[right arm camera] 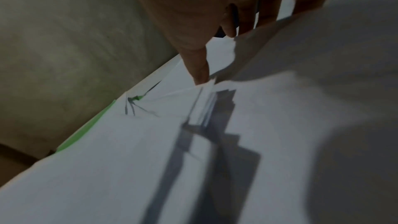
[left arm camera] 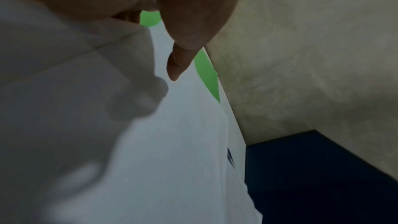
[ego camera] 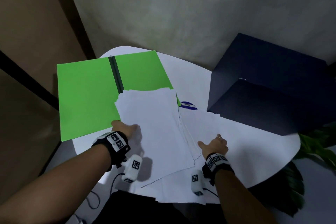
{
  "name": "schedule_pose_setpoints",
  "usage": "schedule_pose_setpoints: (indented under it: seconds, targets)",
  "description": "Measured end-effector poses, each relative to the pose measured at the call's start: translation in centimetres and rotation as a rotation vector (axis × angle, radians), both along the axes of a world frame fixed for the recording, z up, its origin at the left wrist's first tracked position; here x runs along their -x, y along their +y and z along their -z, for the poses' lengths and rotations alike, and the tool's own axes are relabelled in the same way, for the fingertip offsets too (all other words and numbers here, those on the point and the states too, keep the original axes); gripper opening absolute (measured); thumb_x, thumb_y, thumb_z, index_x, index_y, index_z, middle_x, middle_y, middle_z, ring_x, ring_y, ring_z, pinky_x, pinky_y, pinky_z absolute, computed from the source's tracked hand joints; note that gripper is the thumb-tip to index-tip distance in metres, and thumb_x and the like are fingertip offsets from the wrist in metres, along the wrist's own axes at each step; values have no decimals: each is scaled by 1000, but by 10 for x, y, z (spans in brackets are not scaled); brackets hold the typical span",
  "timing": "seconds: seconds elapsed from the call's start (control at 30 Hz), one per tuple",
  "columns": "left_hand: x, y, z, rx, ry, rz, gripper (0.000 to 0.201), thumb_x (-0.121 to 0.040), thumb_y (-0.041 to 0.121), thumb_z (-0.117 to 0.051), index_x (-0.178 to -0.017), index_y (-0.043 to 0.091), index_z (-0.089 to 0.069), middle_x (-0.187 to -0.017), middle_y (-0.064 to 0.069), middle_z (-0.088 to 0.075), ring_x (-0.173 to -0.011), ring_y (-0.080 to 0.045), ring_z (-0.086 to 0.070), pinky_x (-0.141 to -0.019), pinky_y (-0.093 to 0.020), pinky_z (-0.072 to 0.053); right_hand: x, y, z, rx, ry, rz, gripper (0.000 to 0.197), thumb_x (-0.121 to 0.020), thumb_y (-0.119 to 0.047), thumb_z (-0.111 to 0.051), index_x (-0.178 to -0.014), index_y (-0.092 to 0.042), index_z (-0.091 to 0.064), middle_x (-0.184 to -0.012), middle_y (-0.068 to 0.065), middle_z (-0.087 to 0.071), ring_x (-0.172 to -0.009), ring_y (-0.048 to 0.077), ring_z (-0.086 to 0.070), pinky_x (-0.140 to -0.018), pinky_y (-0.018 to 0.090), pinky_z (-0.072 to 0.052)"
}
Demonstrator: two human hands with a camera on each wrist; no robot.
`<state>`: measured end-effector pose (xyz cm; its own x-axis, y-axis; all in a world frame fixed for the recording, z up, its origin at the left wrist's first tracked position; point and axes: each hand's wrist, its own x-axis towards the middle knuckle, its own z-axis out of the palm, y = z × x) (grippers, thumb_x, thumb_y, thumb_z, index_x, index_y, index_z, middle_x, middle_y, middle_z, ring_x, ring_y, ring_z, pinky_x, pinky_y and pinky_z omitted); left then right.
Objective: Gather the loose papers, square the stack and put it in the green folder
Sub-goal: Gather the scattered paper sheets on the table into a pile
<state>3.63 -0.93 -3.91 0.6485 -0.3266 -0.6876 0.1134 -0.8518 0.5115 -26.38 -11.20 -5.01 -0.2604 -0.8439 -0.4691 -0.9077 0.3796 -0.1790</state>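
The green folder [ego camera: 85,96] lies open on the round white table [ego camera: 245,147], dark spine upward. A fanned stack of white papers [ego camera: 154,123] lies across its right half and the table. My left hand [ego camera: 125,129] holds the stack's left edge, thumb [left arm camera: 178,62] on top and fingers hidden beneath the sheets. My right hand [ego camera: 214,144] is at the stack's right edge. Its thumb [right arm camera: 199,67] presses the fanned sheet edges, and its fingers are tucked under a loose sheet [right arm camera: 323,74]. More loose sheets [ego camera: 181,191] lie at the table's near edge.
A dark blue box [ego camera: 272,87] stands at the table's right rear. Beside the stack lies a blue round mark [ego camera: 188,105], partly covered by paper. Green plant leaves [ego camera: 318,147] reach in at the right. Cables [ego camera: 112,183] hang from the wrist cameras.
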Motion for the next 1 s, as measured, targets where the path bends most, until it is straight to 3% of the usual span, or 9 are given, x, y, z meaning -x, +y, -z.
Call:
schedule_pose_setpoints:
  seconds: [0.1, 0.17, 0.27, 0.37, 0.53, 0.67, 0.73, 0.83, 1.0]
  targets:
    - [-5, -1, 4, 57, 27, 78, 52, -77, 26, -80, -111, -9, -62, -115, -24, -67, -108, -37, -64, -81, -35, -48, -3, -2, -1, 21, -161, 109, 103, -75, -31, -82, -152, -7, -19, -148, 17, -40, -133, 36, -45, -107, 43, -43]
    - [-7, 1, 1, 104, -26, 131, 46, -77, 25, -80, -106, -8, -65, -108, -20, -70, -102, -33, -67, -84, -36, -52, -2, -4, -6, -3, -237, 186, 97, -75, -24, -83, -150, -8, -25, -141, 18, -51, -124, 35, -55, -97, 38, -48]
    - [-14, 6, -3, 204, -138, 208, 32, -80, 14, -75, -104, -5, -68, -107, -21, -72, -103, -29, -68, -89, -36, -51, -2, -1, -8, -59, -319, 205, 85, -73, -23, -85, -142, -8, -38, -139, 14, -54, -123, 32, -56, -101, 36, -47]
    - [-27, 12, -9, 294, -161, 216, 35, -81, 5, -74, -113, -6, -64, -113, -21, -69, -107, -28, -64, -93, -34, -46, -5, 3, -8, -79, -297, 162, 81, -78, -25, -80, -145, -7, -39, -145, 13, -48, -130, 31, -51, -103, 34, -43]
    - [-54, 21, -11, 259, -213, 266, 43, -77, 14, -80, -114, -1, -63, -115, -18, -69, -110, -33, -64, -98, -42, -47, 8, 1, -13, 72, -275, 202, 51, -83, -20, -75, -129, -8, -58, -127, 14, -63, -113, 34, -61, -96, 36, -52]
    - [-57, 23, -13, 222, -214, 282, 39, -80, 13, -78, -113, -2, -63, -115, -19, -68, -108, -34, -64, -95, -39, -47, 4, 9, -18, 12, -42, 100, 71, -78, -32, -79, -137, -13, -45, -140, 9, -43, -124, 36, -45, -90, 41, -47]
    - [-55, 22, -13, 204, -211, 278, 38, -81, 12, -76, -112, -5, -62, -116, -22, -68, -109, -35, -63, -92, -38, -46, -1, 10, -16, -1, -103, 105, 83, -73, -27, -82, -141, -13, -35, -138, 13, -48, -122, 36, -51, -95, 44, -50]
    - [-51, 21, -15, 181, -217, 270, 38, -83, 12, -75, -114, -6, -60, -116, -22, -66, -110, -36, -61, -90, -36, -43, -3, 7, -18, -30, -251, 241, 90, -76, -19, -81, -146, -11, -25, -132, 19, -56, -113, 36, -61, -85, 37, -52]
    - [-57, 22, -14, 161, -177, 273, 37, -84, 15, -75, -111, -4, -60, -116, -21, -66, -110, -35, -61, -93, -37, -44, -4, 11, -22, -148, -317, 279, 86, -75, -31, -82, -143, -3, -38, -140, 15, -51, -123, 35, -55, -97, 41, -47]
